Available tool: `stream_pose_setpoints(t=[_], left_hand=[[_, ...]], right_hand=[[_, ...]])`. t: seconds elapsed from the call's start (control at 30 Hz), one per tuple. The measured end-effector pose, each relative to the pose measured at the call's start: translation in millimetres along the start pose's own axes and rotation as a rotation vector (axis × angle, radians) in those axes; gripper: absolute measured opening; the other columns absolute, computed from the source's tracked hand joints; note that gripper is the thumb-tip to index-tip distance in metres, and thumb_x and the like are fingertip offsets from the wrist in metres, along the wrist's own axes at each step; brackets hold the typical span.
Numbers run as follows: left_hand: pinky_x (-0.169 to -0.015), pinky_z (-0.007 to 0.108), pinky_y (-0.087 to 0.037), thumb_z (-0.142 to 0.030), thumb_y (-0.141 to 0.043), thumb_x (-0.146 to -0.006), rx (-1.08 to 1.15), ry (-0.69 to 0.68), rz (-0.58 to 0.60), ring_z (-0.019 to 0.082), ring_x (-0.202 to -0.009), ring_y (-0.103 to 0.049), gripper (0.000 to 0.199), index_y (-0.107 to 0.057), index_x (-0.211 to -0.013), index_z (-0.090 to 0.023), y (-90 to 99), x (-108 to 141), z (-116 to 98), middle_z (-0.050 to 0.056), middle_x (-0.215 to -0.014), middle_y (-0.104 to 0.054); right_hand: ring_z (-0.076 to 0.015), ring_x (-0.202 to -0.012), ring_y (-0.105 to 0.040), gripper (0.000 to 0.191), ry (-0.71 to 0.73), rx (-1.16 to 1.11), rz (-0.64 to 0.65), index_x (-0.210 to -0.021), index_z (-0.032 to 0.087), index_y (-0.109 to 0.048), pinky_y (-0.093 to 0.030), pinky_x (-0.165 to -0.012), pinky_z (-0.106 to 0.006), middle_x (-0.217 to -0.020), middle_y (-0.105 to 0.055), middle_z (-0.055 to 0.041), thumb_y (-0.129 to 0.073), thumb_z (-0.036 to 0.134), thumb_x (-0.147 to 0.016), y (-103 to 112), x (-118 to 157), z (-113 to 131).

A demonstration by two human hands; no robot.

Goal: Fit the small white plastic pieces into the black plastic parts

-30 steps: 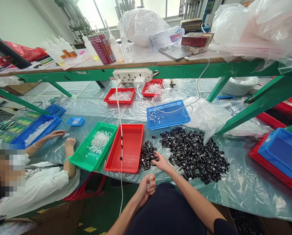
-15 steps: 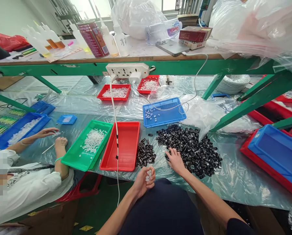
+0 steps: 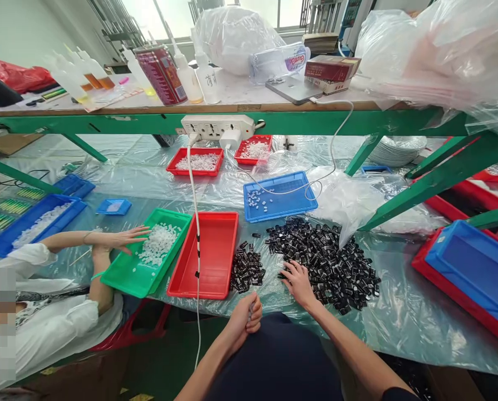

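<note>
My left hand (image 3: 246,318) is closed around small white pieces (image 3: 251,309), near the table's front edge, just below the smaller heap of black parts (image 3: 247,268). Fingers bent and apart, my right hand (image 3: 297,282) rests at the left edge of the large heap of black parts (image 3: 336,262). Whether anything is under its fingertips cannot be made out. A red tray (image 3: 211,256) lies left of the smaller heap. Behind the heaps is a blue tray (image 3: 284,203) with scattered white pieces at its left side.
On the left a co-worker's hand (image 3: 126,238) reaches over the green tray (image 3: 127,275) of white pieces. A white cable (image 3: 194,195) hangs across the red tray. Stacked blue and red trays (image 3: 474,267) stand at the right, under a green shelf frame (image 3: 315,122).
My left hand has closed further over the white pieces. My right hand has barely moved at the heap. The co-worker's hand has moved right, over the green tray. The view has tilted slightly.
</note>
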State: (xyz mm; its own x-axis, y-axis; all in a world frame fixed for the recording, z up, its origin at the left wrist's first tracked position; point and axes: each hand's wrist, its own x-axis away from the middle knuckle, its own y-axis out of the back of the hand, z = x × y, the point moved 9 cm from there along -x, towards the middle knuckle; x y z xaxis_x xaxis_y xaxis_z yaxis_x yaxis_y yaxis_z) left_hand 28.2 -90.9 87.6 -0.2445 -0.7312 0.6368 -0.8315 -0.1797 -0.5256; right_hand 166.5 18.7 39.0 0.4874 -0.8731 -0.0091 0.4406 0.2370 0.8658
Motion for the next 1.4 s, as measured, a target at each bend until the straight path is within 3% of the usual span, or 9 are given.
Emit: stream_pose_setpoints(t=[0.17, 0.4, 0.53, 0.67, 0.8, 0.9, 1.0, 1.17, 1.4], left_hand=[[-0.041, 0.021, -0.009, -0.067, -0.059, -0.078, -0.227, -0.041, -0.031, 0.002, -0.039, -0.012, 0.050, -0.046, -0.071, -0.019, -1.2, -2, -14, -0.011, -0.052, -0.032], [-0.049, 0.026, -0.016, -0.078, -0.035, -0.082, -0.681, -0.151, -0.123, 0.008, -0.047, -0.018, 0.060, -0.033, -0.058, -0.022, 3.8, -11, -33, -0.009, -0.051, -0.022], [-0.057, 0.028, -0.022, -0.063, -0.028, -0.093, -1.019, -0.272, -0.096, 0.012, -0.057, -0.031, 0.060, -0.043, -0.056, -0.019, -9.4, 3, -47, -0.005, -0.056, -0.034], [-0.059, 0.027, -0.022, -0.055, -0.032, -0.096, -1.277, -0.280, -0.023, 0.013, -0.059, -0.035, 0.054, -0.054, -0.062, -0.018, -18.6, 16, -46, -0.004, -0.058, -0.043], [-0.057, 0.028, -0.020, -0.055, -0.039, -0.094, -1.388, -0.286, -0.023, 0.013, -0.055, -0.032, 0.050, -0.052, -0.061, -0.019, -17.9, 19, -43, -0.004, -0.056, -0.042], [-0.057, 0.028, -0.022, -0.054, -0.036, -0.095, -1.297, -0.324, -0.051, 0.013, -0.056, -0.034, 0.052, -0.054, -0.062, -0.019, -16.0, 18, -45, -0.004, -0.057, -0.045], [-0.057, 0.027, -0.025, -0.057, -0.030, -0.096, -1.088, -0.389, -0.151, 0.013, -0.058, -0.036, 0.056, -0.053, -0.062, -0.018, -8.3, 14, -52, -0.003, -0.058, -0.046], [-0.055, 0.027, -0.027, -0.068, -0.033, -0.090, -0.863, -0.470, -0.406, 0.013, -0.056, -0.033, 0.059, -0.045, -0.059, -0.019, 7.8, 14, -59, -0.003, -0.056, -0.040], [-0.061, 0.027, -0.034, -0.065, -0.038, -0.091, -0.837, -0.497, -0.328, 0.016, -0.064, -0.045, 0.056, -0.058, -0.070, -0.016, -8.6, 14, -54, 0.002, -0.066, -0.054]], right_hand=[[-0.0250, -0.093, -0.062, 0.031, -0.241, -0.616, 0.083, -0.111, 0.017, -0.070, -0.046, -0.082, -0.037, -0.101, -0.072, -0.0094, -0.060, 0.034, -0.086, 7, 13, 19], [-0.0166, -0.071, -0.056, 0.033, -0.236, -1.208, 0.338, -0.091, 0.016, -0.070, -0.040, -0.065, -0.027, -0.079, -0.066, -0.0029, -0.058, 0.046, -0.086, 14, 35, 87], [-0.0119, -0.060, -0.046, 0.025, -0.220, -1.211, 0.391, -0.076, 0.015, -0.066, -0.033, -0.059, -0.025, -0.065, -0.054, 0.0021, -0.059, 0.038, -0.084, 24, 39, 103], [-0.0094, -0.056, -0.033, 0.014, -0.145, -1.068, 0.517, -0.070, 0.016, -0.064, -0.025, -0.055, -0.025, -0.057, -0.040, 0.0060, -0.059, 0.023, -0.080, 31, 42, 111], [-0.0095, -0.056, -0.034, 0.010, -0.123, -1.080, 0.631, -0.071, 0.017, -0.067, -0.024, -0.054, -0.025, -0.057, -0.043, 0.0054, -0.060, 0.021, -0.077, 32, 44, 115], [-0.0100, -0.057, -0.041, 0.016, -0.237, -1.188, 0.568, -0.082, 0.017, -0.072, -0.029, -0.055, -0.024, -0.064, -0.054, 0.0029, -0.065, 0.030, -0.077, 28, 41, 111], [-0.0115, -0.063, -0.048, 0.036, -0.425, -1.413, 0.415, -0.098, 0.018, -0.072, -0.033, -0.054, -0.024, -0.081, -0.065, -0.0019, -0.071, 0.047, -0.076, 18, 41, 109], [-0.0218, -0.097, -0.056, 0.051, -0.639, -1.607, 0.171, -0.096, 0.017, -0.073, -0.044, -0.066, -0.025, -0.104, -0.067, -0.0085, -0.071, 0.063, -0.073, 8, 49, 120], [-0.0251, -0.104, -0.058, 0.053, -0.618, -1.636, 0.099, -0.105, 0.021, -0.069, -0.048, -0.078, -0.032, -0.111, -0.067, -0.0083, -0.069, 0.064, -0.075, 16, 43, 131]])
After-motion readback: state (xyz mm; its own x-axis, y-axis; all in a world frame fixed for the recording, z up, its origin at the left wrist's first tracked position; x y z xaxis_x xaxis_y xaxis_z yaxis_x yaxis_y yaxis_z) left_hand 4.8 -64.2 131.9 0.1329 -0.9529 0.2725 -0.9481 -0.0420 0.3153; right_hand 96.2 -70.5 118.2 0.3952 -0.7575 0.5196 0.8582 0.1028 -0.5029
